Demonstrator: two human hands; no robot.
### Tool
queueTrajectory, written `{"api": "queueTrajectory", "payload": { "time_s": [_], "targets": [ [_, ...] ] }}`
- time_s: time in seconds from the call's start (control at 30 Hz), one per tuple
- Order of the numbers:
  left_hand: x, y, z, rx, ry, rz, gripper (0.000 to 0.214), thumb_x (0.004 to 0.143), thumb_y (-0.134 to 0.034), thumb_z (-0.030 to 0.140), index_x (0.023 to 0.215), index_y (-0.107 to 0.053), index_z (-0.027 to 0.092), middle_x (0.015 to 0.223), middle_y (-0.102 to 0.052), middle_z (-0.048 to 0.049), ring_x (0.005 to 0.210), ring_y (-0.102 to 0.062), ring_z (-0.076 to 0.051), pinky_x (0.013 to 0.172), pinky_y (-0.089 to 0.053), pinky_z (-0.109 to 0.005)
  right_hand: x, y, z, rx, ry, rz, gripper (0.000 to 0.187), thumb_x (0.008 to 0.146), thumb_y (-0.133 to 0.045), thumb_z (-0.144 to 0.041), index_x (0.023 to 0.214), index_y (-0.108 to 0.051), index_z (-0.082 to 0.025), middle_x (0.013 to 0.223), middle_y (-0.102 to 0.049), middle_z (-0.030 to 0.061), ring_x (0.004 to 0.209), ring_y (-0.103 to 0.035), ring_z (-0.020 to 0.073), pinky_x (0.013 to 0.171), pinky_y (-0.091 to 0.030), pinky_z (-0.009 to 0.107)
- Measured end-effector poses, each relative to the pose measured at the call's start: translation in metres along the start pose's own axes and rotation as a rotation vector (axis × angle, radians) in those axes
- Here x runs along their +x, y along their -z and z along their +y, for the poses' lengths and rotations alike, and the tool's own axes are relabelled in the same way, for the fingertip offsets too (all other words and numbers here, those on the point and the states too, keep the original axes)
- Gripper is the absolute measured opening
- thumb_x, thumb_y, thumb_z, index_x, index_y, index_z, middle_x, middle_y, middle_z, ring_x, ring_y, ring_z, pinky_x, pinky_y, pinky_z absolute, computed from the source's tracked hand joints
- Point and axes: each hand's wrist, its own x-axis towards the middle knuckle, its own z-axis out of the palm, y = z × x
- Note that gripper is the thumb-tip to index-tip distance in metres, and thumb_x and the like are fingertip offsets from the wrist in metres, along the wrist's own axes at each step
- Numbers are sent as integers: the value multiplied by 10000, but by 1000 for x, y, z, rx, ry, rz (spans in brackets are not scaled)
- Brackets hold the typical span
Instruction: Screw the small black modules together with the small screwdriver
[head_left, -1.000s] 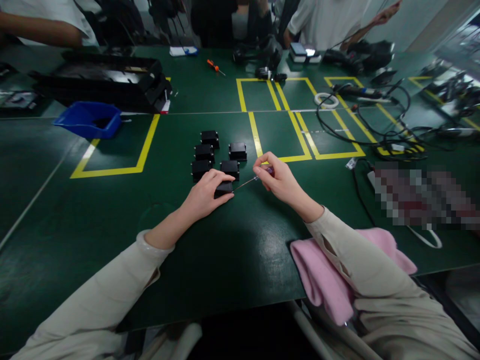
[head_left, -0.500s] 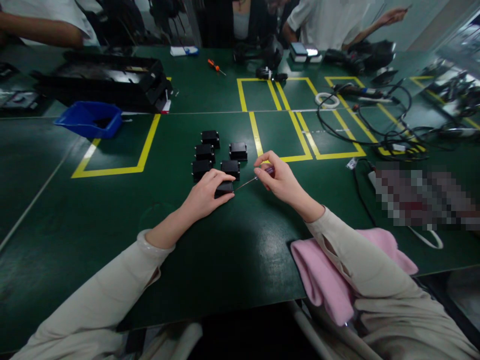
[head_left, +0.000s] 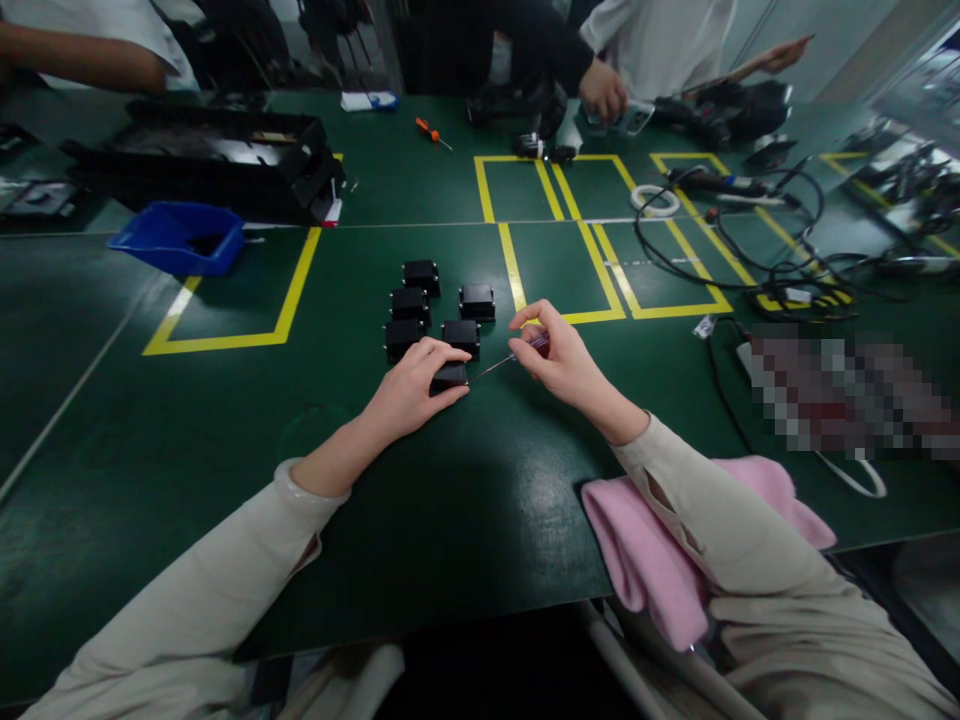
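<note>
My left hand (head_left: pixel 411 387) is closed around a small black box (head_left: pixel 449 376) that rests on the green table, thumb on its near side and fingers on its far side. In my right hand (head_left: pixel 553 350) is a screwdriver (head_left: pixel 493 367) with a dark reddish handle, held between thumb and fingers. Its thin shaft slants down to the left, and the tip meets the right end of the box. Several like black boxes stand just beyond, among them one box (head_left: pixel 460 338) right behind the held one and another box (head_left: pixel 477 301) farther back.
A blue bin (head_left: pixel 180 238) and a black tray (head_left: pixel 210 165) stand at the left. An orange screwdriver (head_left: pixel 428 130) lies at the back. Black cables (head_left: pixel 675 262) sprawl at the right, and a pink cloth (head_left: pixel 645 560) lies under my right forearm. A co-worker's hand (head_left: pixel 604 92) is across the table.
My hands, the held box and the screwdriver keep nearly the same place. Across the table, a co-worker's dark-sleeved arm has reached to the right, onto the pale boxes there.
</note>
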Motion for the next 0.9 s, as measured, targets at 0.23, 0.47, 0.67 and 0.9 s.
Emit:
{"api": "queueTrajectory", "payload": {
  "time_s": [0.23, 0.47, 0.67, 0.9],
  "targets": [
    [0, 0, 0, -8, -1, -2, 364, 982, -672, 324, 1325, -629, 207, 1308, -635, -128, 1273, -606, -333, 1079, -517, -520, 0, 0, -1, -6, -17, -14, 164, 1023, -606, -357, 990, -502, -235, 641, -499, -79, 539, -473, 109, 570, -351, 273],
    [0, 0, 0, -5, 2, 2, 363, 978, -677, 330, 1320, -631, 215, 1300, -637, -123, 1262, -609, -332, 1076, -518, -522, 0, 1, 1, -32, -17, 3, 144, 996, -613, -275, 1083, -504, -236, 734, -533, -49, 601, -523, 125, 562, -370, 268],
    [0, 1, 1, -10, 9, -9, 369, 978, -674, 335, 1326, -627, 221, 1319, -630, -122, 1278, -603, -332, 1078, -520, -516, -1, 1, 0, -39, -26, 2, 154, 1020, -619, -346, 1010, -518, -231, 722, -550, -49, 599, -525, 110, 568, -381, 261],
    [0, 0, 1, -5, 9, -10, 361, 980, -672, 336, 1320, -621, 227, 1307, -632, -116, 1282, -599, -329, 1088, -512, -525, -1, 0, -2, -35, -19, -2, 126, 1014, -611, -310, 1041, -513, -236, 687, -534, -66, 559, -506, 110, 575, -384, 269]
  ]
}}
